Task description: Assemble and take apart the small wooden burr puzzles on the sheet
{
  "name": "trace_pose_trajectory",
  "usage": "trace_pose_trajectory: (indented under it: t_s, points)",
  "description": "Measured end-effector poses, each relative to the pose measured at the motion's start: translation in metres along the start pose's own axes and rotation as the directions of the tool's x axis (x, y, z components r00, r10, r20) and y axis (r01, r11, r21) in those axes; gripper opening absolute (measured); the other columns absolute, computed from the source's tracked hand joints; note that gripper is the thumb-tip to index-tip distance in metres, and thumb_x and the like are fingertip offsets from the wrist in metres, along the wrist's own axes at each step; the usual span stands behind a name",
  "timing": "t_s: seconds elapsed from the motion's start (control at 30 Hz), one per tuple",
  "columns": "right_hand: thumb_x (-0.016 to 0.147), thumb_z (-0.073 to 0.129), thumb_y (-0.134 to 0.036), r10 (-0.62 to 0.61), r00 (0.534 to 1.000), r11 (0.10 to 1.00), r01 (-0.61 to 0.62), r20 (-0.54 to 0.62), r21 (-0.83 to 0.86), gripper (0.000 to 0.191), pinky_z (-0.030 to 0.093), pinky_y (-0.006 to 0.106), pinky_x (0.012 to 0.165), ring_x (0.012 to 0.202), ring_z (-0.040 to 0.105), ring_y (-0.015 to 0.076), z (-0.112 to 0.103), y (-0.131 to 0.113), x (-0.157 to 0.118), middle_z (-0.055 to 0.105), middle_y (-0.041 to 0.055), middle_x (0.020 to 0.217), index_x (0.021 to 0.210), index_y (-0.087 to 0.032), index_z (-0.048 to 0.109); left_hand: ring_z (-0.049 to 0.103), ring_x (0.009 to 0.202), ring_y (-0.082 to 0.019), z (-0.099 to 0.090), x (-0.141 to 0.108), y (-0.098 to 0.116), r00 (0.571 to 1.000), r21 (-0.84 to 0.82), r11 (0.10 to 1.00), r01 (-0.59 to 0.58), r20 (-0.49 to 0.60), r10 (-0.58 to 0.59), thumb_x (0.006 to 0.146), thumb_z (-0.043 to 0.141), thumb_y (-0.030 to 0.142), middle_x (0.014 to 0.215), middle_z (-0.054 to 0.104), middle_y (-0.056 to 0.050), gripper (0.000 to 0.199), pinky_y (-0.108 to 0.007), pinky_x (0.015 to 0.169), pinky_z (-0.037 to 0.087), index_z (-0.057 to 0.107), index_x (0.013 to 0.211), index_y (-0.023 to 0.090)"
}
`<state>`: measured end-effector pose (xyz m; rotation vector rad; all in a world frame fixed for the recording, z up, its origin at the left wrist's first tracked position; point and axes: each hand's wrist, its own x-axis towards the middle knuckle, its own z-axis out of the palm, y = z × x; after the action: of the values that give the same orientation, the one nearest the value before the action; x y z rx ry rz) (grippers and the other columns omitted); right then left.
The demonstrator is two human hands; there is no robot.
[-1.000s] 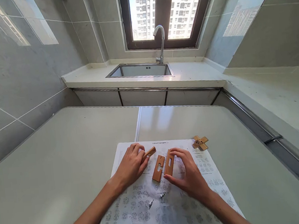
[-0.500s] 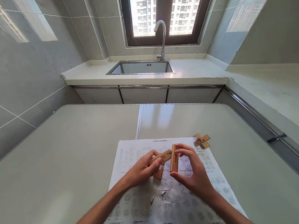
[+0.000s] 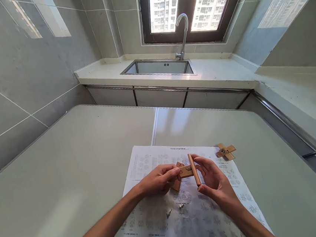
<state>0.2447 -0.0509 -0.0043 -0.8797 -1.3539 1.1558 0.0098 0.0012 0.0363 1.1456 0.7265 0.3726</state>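
Note:
My left hand (image 3: pixel 163 178) pinches a flat wooden piece (image 3: pixel 186 171) with dark marks on its face. Its right end meets a second wooden piece (image 3: pixel 194 170), which stands nearly upright and edge-on between the thumb and fingers of my right hand (image 3: pixel 214 178). Behind and below the left piece, a further wooden piece (image 3: pixel 176 185) shows partly; whether my left hand also holds it is unclear. A crossed wooden assembly (image 3: pixel 226 151) with a dark mark lies at the upper right corner of the printed sheet (image 3: pixel 157 223).
The sheet, with small printed figures and two dark torn-looking spots, lies on a pale table (image 3: pixel 93 147) with a seam. Beyond are a counter (image 3: pixel 100 72), a sink (image 3: pixel 158 67), a faucet (image 3: pixel 185 34) and a window. A metal rail (image 3: pixel 289 120) runs along the right.
The right piece has turned from showing its broad face to edge-on and now meets the left piece's end. The left piece has levelled out. The whole view has shifted slightly.

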Motion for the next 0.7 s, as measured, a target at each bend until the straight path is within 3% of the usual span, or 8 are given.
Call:
trace_pose_trajectory:
  t_s: [0.13,0.3,0.53,0.63,0.7]
  points:
    - [0.083,0.087,-0.056,0.019,0.998,0.998,-0.024,0.066,0.066,0.071,0.052,0.058,0.115,0.146,0.053,0.0396,-0.002,-0.002,0.001,0.057,0.0158,0.156,0.143,-0.033,0.058,0.021,0.043,-0.006,0.000,-0.001,0.003,0.997,-0.104,0.993,0.052,0.060,-0.046,0.093,0.065,0.070,0.056,0.032,0.012,0.052,-0.020,0.039,0.019,0.049,0.083,0.021]
    - [0.081,0.089,-0.053,0.056,0.994,0.997,-0.062,0.093,0.055,0.071,0.049,0.060,0.119,0.150,0.049,0.0395,-0.006,-0.004,0.000,0.058,0.0149,0.157,0.142,-0.033,0.059,0.022,0.042,-0.005,0.000,-0.003,0.008,0.991,-0.117,0.987,0.107,0.098,-0.095,0.093,0.066,0.070,0.058,0.037,0.010,0.052,-0.021,0.038,0.018,0.054,0.085,0.020]
    - [0.081,0.090,-0.053,0.087,0.992,0.994,-0.081,0.096,-0.070,0.074,0.049,0.059,0.120,0.148,0.051,0.0394,-0.014,-0.007,-0.001,0.056,0.0159,0.158,0.144,-0.031,0.059,0.024,0.043,-0.004,-0.001,-0.003,0.011,0.993,-0.023,0.994,0.112,0.045,-0.110,0.089,0.066,0.076,0.064,0.043,0.009,0.058,-0.020,0.037,0.019,0.049,0.084,0.021]
    - [0.080,0.092,-0.050,0.090,0.987,0.987,-0.070,0.132,-0.148,0.072,0.048,0.058,0.120,0.146,0.054,0.0387,-0.011,-0.007,-0.003,0.057,0.0149,0.157,0.142,-0.032,0.060,0.033,0.045,-0.004,0.001,-0.003,0.011,0.993,0.080,0.992,0.102,0.044,-0.106,0.090,0.061,0.078,0.076,0.054,0.004,0.059,-0.021,0.037,0.026,0.051,0.089,0.020]
    - [0.079,0.092,-0.048,0.097,0.981,0.980,-0.066,0.165,-0.188,0.072,0.048,0.057,0.121,0.146,0.053,0.0381,-0.007,-0.006,-0.005,0.058,0.0140,0.156,0.141,-0.032,0.060,0.036,0.047,-0.006,0.003,-0.004,0.010,0.992,0.124,0.987,0.099,0.068,-0.108,0.092,0.057,0.079,0.078,0.052,0.004,0.059,-0.021,0.038,0.030,0.054,0.094,0.020]
